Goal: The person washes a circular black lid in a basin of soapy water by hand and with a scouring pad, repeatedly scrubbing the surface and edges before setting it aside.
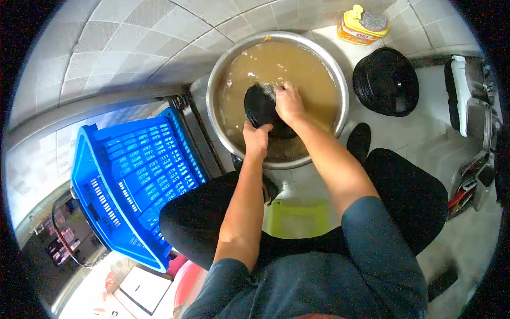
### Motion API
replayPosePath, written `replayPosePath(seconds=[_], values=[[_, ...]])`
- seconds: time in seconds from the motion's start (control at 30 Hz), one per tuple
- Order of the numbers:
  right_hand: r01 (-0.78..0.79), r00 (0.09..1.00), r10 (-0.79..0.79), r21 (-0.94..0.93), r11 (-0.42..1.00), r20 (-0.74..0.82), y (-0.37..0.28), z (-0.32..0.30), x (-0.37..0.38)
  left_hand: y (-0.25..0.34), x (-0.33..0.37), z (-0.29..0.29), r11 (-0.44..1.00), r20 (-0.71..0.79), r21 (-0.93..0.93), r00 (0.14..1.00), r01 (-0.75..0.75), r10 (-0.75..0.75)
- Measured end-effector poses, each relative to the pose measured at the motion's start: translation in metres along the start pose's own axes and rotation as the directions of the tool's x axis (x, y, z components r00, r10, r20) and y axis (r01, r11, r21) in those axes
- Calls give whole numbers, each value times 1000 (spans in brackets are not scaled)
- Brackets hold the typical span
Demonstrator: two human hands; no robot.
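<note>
Dark sleeves above a metal basin

At the basin's middle, the left hand has its fingers grasping the near edge of a black plate in murky water; the right hand has fingers closed on a silvery scourer against it. Black dishes stand stacked right of the basin, a blue crate left.

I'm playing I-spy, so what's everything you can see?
basin: one, silver, top middle
round dish: one, black, in basin
water: uncounted, brown, in basin
container: one, yellow-orange, top right
scrubber: one, grey, on container; maybe another by dish
stacked dishes: uncountable, black, right of basin
metalware: several, grey, far right
crate: one, blue, left
boxy thing: one, green, between knees
rounded thing: one, pink, lower left
left hand: one, bare, on dish
right hand: one, bare, at dish
</note>
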State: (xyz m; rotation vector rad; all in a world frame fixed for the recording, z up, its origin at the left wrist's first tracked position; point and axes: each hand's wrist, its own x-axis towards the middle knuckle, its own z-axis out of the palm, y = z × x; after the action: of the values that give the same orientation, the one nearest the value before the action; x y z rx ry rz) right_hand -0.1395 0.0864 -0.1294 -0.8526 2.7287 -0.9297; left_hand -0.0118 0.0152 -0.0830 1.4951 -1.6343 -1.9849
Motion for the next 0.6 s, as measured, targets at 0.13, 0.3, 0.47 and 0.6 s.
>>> replayPosePath(seconds=[0.13,0.3,0.47,0.6], values=[[-43,997,41,28,999,67,-26,4,-9,-13,13,-13,997,45,71,999,-26,23],[80,984,-156,554,829,91,-59,5,-26,-13,10,-16,960,-37,140,967,-243,250],[118,993,-114,247,962,-31,-16,21,17,-29,3,5,902,-21,226,924,-367,381],[-43,997,37,90,995,69,-6,17,33,-31,9,5,956,-86,251,980,-152,179]])
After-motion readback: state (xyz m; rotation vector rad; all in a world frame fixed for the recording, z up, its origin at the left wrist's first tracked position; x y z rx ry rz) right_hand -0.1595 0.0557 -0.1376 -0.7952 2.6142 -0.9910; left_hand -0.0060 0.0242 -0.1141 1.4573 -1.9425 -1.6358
